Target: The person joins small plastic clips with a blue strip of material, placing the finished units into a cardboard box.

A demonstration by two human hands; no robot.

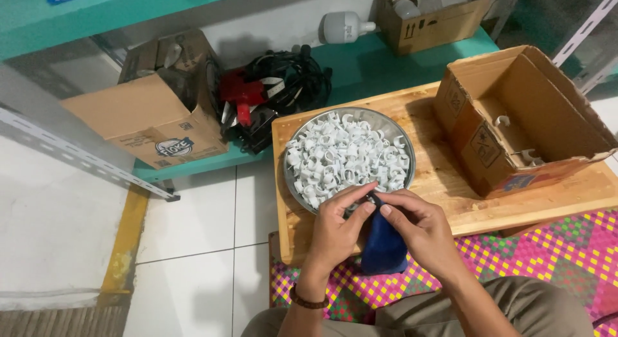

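Here both hands point(370, 215) pinch one small piece over a blue pouch point(384, 247); at 12 o'clock the metal bowl point(293, 189) remains heaped with white clips point(344, 153), while the cardboard box point(515, 118) at 2 o'clock holds few.

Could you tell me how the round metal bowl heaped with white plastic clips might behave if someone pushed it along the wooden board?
The metal bowl looks rigid and would probably slide. The white clips are small, loose and heaped near the rim, so some may spill if it is jolted. It sits near the wooden board's front edge, so it could tip off.

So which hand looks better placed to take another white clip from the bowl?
Probably the left hand: its fingers lie against the bowl rim beside the white clips. The right hand sits nearer the blue pouch.
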